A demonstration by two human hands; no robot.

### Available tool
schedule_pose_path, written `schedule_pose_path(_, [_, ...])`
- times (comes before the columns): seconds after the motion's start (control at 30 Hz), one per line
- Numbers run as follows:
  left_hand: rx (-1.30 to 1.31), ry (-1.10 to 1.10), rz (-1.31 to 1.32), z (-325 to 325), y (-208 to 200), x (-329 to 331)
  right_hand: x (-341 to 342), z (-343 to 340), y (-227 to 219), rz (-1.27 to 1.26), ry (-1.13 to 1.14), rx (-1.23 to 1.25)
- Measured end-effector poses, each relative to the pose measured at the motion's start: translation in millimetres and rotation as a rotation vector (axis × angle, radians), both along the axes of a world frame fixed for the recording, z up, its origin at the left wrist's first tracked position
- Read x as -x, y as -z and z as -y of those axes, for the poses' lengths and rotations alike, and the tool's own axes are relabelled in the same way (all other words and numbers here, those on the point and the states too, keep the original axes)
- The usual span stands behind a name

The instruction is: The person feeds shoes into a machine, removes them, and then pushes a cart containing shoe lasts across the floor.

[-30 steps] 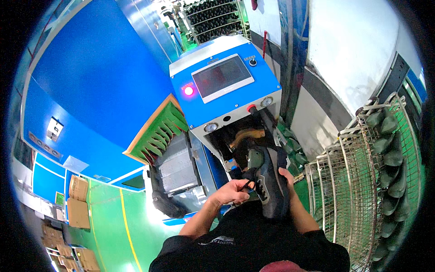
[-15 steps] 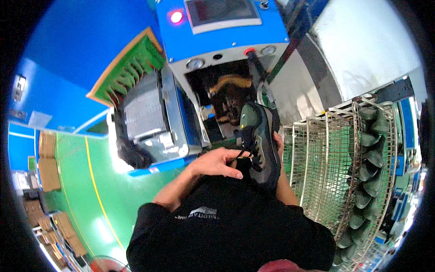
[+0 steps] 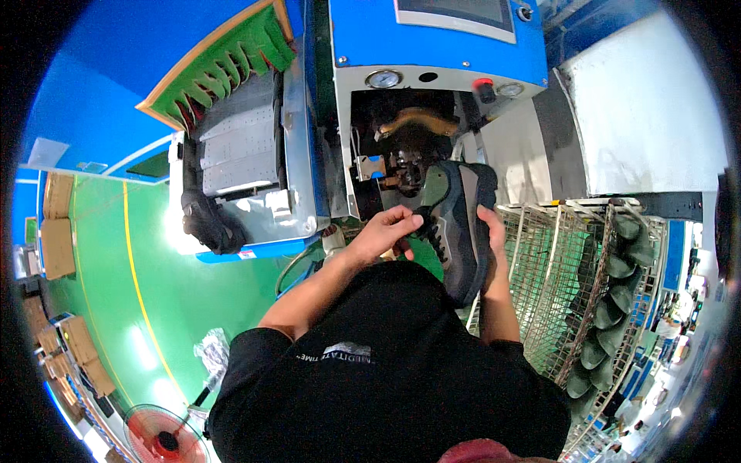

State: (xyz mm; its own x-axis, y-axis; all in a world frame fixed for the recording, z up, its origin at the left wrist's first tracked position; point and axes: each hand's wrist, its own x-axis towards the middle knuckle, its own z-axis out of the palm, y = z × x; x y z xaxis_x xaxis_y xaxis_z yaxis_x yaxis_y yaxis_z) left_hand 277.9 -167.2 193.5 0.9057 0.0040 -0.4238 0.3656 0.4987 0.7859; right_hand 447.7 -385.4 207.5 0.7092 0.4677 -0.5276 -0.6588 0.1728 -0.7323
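A dark grey and olive-green shoe is held in front of my body, toe pointing down toward me and collar toward the machine. My right hand grips it along its right side, thumb on top and the other fingers hidden underneath. On the shoe's left, my left hand has thumb and forefinger pinched together at the dark shoelace; its other fingers curl below. Just beyond the shoe lies the opening of a blue and white machine, with a dark mould-like part and a tan curved pad inside.
Left of the machine stands a metal unit with a grey slatted surface and a green fringed panel. To my right, a wire rack carries several dark green curved pieces. A red fan stands at lower left, near stacked cartons.
My view has shifted, so the machine sits farther right and higher. Both hands and the shoe have moved slightly up and right; my left hand has drawn away from the shoe's middle toward its collar.
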Motion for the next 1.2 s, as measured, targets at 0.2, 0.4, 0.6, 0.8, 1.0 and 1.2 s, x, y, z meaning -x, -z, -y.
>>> schedule_pose_path(0.2, [0.301, -0.005, -0.101, 17.9, 15.6, 3.4, -31.3, -57.6, -47.2, 0.586, -0.131, 0.328])
schedule_pose_path(0.4, [0.282, 0.007, -0.117, 6.6, 48.5, -30.6, -53.3, -99.3, -61.1, 0.782, -0.349, 0.719])
schedule_pose_path(0.6, [0.592, 0.004, -0.153, 23.5, 112.2, -44.5, -34.6, -135.1, -44.4, 1.180, -0.562, 1.181])
schedule_pose_path(0.8, [0.664, -0.118, -0.147, 11.9, 123.2, -47.0, -25.9, -151.9, -28.2, 1.153, -0.694, 1.297])
schedule_pose_path(1.0, [0.615, -0.008, -0.212, -6.6, 150.8, -32.2, -10.5, -163.7, -35.0, 1.152, -0.663, 1.367])
schedule_pose_path(1.2, [0.403, 0.119, -0.224, -37.4, 121.4, -8.5, -30.1, -175.3, -26.6, 1.119, -0.623, 1.369])
